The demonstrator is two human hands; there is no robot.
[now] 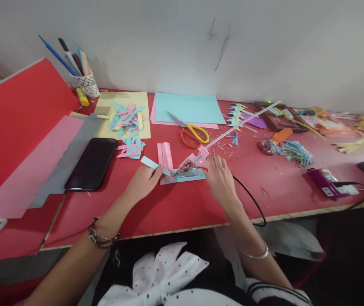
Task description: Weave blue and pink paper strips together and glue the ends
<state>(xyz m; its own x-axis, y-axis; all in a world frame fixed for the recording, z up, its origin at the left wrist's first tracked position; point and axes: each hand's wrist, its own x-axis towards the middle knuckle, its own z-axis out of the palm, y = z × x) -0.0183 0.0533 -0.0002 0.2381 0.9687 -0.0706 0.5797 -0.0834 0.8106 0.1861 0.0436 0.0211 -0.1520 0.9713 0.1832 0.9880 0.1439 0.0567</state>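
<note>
My right hand (220, 178) is wrapped round a pink glue gun (203, 158), with a long clear glue stick (242, 125) jutting from its back. The gun's nozzle points down to the left, at pink and blue paper strips (184, 177) on the table; whether it touches them I cannot tell. Between thumb and fingers, my left hand (145, 180) pinches a light blue paper strip (150, 162) close to the nozzle. Two pink strips (165, 155) stand out away from me, just behind the joined strips.
Scissors (190, 129) with yellow and orange handles lie behind the glue gun. A black phone (91, 164) and a woven paper piece (132, 147) are at left. Cut strips (127, 117) lie on a yellow sheet. At right sits a purple power strip (326, 182); a black cord (255, 199) trails over the edge.
</note>
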